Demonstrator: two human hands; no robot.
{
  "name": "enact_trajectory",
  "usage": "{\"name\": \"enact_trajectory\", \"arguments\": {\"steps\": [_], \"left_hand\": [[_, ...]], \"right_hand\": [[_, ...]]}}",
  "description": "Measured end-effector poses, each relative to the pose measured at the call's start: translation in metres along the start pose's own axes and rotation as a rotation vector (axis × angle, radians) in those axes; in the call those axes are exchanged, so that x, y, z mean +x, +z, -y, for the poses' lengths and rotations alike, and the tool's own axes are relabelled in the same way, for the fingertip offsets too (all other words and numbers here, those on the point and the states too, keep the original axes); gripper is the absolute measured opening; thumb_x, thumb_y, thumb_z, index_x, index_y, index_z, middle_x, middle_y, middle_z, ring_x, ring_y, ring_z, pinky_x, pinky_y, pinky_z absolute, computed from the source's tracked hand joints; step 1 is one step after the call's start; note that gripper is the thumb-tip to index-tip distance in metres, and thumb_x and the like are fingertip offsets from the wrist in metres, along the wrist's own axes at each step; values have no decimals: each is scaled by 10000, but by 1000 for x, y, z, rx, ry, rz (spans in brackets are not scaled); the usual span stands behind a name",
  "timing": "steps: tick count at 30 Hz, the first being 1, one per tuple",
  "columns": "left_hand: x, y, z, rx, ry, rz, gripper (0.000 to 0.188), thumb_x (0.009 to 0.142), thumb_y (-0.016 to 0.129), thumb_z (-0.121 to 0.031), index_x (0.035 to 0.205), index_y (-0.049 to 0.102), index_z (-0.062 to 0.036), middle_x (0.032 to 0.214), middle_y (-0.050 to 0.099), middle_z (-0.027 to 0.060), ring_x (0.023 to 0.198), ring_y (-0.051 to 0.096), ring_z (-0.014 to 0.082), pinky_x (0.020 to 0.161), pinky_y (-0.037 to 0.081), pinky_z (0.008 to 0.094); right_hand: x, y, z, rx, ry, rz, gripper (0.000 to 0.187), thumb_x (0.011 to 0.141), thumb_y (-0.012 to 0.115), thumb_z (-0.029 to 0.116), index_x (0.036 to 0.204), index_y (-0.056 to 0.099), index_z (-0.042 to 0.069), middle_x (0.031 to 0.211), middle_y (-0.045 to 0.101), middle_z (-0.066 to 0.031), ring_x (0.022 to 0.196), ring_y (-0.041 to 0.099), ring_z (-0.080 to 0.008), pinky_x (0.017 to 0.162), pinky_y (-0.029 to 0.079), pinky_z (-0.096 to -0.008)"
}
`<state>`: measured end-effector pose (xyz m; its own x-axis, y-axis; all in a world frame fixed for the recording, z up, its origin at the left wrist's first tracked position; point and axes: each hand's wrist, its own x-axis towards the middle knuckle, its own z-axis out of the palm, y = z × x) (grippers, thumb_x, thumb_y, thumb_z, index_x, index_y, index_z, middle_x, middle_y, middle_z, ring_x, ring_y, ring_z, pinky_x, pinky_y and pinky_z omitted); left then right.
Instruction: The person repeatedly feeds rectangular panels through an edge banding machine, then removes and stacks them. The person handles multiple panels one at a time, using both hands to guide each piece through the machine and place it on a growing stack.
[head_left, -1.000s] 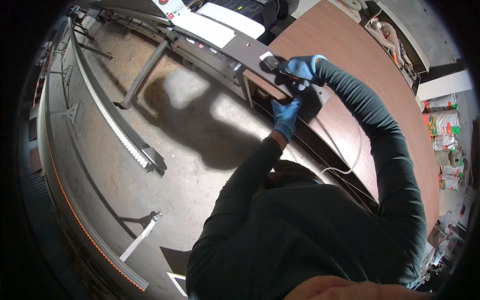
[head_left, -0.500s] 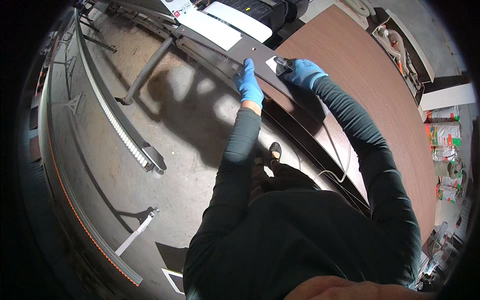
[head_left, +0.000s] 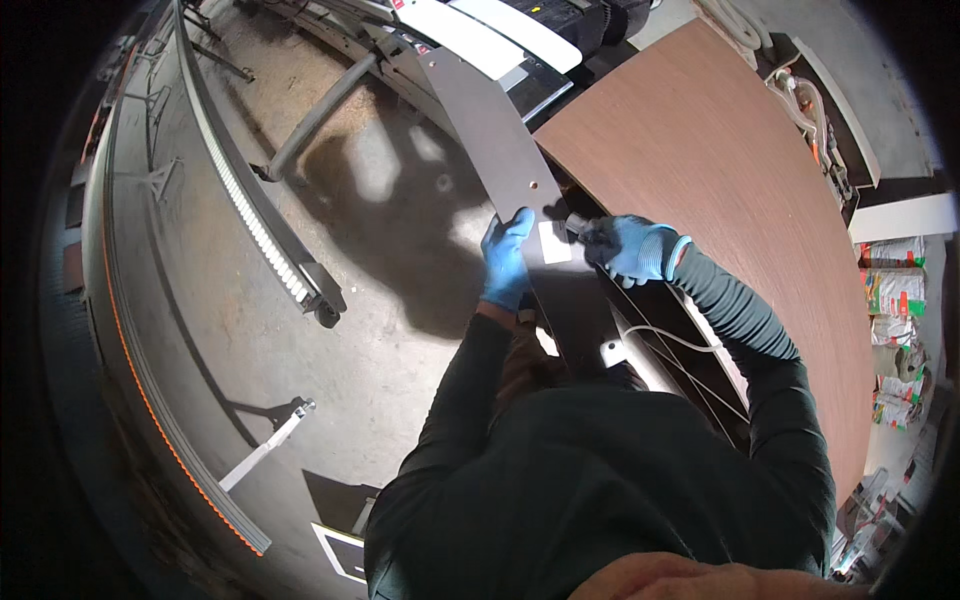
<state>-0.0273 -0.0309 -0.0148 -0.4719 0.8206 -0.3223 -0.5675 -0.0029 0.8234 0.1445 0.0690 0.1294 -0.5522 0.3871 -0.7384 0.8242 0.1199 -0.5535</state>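
A long dark panel [head_left: 485, 125] with small round holes and a white label [head_left: 555, 243] is held between my two blue-gloved hands, slanting from the machine side down toward my body. My left hand [head_left: 507, 262] is closed round its left edge, thumb lying on the upper face. At the opposite edge, beside the label, my right hand [head_left: 635, 250] grips with dark-coated fingertips. Whether a small dark item is also in those fingertips, I cannot make out. The panel's near end reaches my waist, with a light patch around a hole there.
To the right stands a wide brown wood-grain table [head_left: 730, 170]. A white hose [head_left: 675, 337] hangs by its near edge. Ahead are a machine's white covers [head_left: 470, 40]. On the left runs a curved roller rail [head_left: 240, 190] above the concrete floor. Bagged supplies [head_left: 893, 290] line the far right.
The panel has come away from the machine and table edge, toward my body, and turned to point more lengthwise at me. Both hands have moved nearer with it.
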Motion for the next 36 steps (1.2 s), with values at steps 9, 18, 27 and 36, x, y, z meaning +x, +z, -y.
{"name": "enact_trajectory", "arguments": {"steps": [9,18,27,36], "left_hand": [[-96,-61,6,158,263,-175,188,945,612,-43,1118,668,6,1044,666,21,879,596,95,777,497,255],[-304,-116,52,497,250,-537,436,860,749,-218,1218,659,14,1056,735,109,981,669,154,860,542,330],[-578,-215,149,300,322,-1007,282,899,707,-116,1145,669,15,943,691,27,844,619,94,732,532,279],[-835,-246,262,231,-26,-1534,272,898,672,-138,1127,701,6,920,742,86,798,684,156,734,559,300]], "right_hand": [[68,6,111,-559,-241,-44,272,980,532,261,994,673,29,687,658,-133,527,625,-219,479,500,-329],[-8,147,45,-674,-334,482,334,977,590,284,1126,632,-12,850,690,-145,676,690,-195,547,557,-323],[-29,357,-131,-171,-206,937,313,926,645,181,1185,601,11,959,680,-112,813,686,-200,636,517,-274],[-123,578,-102,-286,50,1184,326,982,627,354,1046,605,36,947,673,-119,858,696,-255,794,585,-375]]}}
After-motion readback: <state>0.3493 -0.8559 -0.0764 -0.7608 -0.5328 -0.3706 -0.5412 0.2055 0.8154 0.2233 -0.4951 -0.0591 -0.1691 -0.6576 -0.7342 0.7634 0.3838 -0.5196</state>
